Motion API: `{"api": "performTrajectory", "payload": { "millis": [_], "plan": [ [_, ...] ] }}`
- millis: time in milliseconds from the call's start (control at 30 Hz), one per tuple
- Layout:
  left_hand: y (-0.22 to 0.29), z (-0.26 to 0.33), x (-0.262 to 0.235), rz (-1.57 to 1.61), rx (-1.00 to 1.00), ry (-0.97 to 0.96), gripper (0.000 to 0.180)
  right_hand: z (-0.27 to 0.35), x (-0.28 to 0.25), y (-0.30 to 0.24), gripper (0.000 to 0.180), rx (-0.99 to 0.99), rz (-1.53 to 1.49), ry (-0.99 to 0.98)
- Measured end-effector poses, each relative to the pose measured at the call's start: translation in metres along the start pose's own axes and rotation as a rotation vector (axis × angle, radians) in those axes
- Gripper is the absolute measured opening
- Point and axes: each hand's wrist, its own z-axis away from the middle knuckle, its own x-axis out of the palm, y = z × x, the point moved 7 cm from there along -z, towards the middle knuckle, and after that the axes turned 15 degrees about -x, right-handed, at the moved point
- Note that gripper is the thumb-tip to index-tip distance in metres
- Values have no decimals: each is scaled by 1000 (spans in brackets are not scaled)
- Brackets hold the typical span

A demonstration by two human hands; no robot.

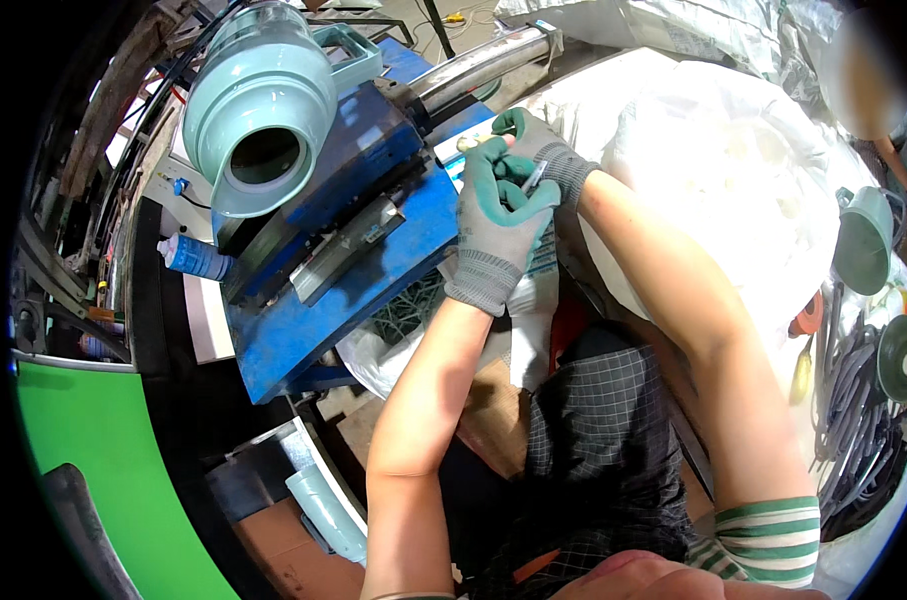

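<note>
My left hand [493,205], in a grey glove with a green palm, is closed, its fingers curled. A slim light-grey stick-like piece [535,178] pokes out between those fingers; its other end is hidden. Close against it on the right, my right hand [553,155], gloved the same way, has its fingers bent and pressed together. What it grips is hidden. A small pale yellowish piece [468,143] shows beside the fingertips, over the blue machine table [373,290]. Left of the hands, a pale teal plastic jug-shaped shell [263,110] with a side handle lies with its round opening facing me.
A metal bar [348,250] lies on the blue table, and a blue spray can [195,257] stands at its left. Below hangs a bag of dark green pieces [408,310]. A large white plastic bag [713,190] bulges at the right, near a green cup-shaped part [863,240].
</note>
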Motion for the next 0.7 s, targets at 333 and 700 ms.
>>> {"api": "performTrajectory", "payload": {
  "millis": [333,700],
  "plan": [
    [17,-1,-4,-313,214,236,53,1,-5,-13,71,-64,58,-19],
    [-25,15,-54,-482,304,414,15,6,-2,-61,62,-32,-262,-129]
  ]
}}
